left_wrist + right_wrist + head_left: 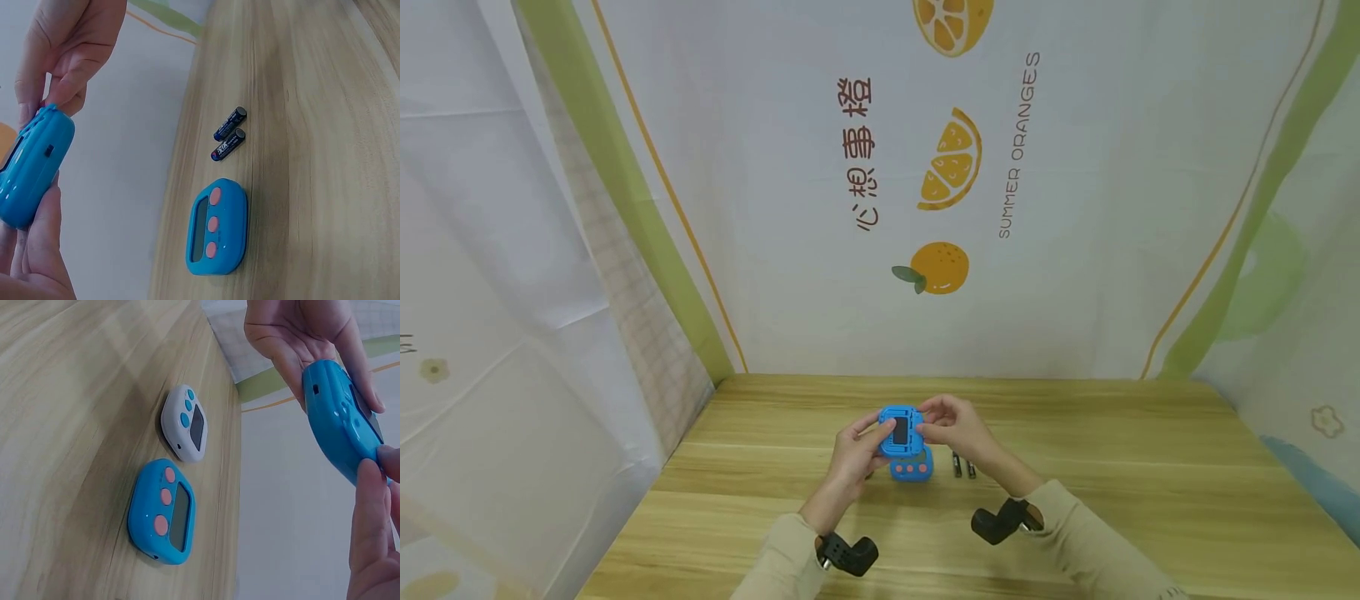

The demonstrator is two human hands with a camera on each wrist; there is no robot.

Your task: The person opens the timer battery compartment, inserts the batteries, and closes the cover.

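Observation:
My left hand (852,457) grips a blue digital timer (901,432) by its left side, thumb lying across the back. That back faces me and carries a dark rectangular panel. At the timer's right edge, my right hand (961,432) pinches with thumb and fingers beside the slotted strip. The right wrist view shows the timer's rounded blue side (334,419), held up off the table. Below it on the table lies a second blue timer (219,228) with pink buttons and a grey screen.
Two dark AAA-looking batteries (229,134) lie side by side, right of the second blue timer. On that timer's other side is a white timer (185,425) with blue buttons. A printed curtain (775,250) hangs behind the wooden table (1112,500).

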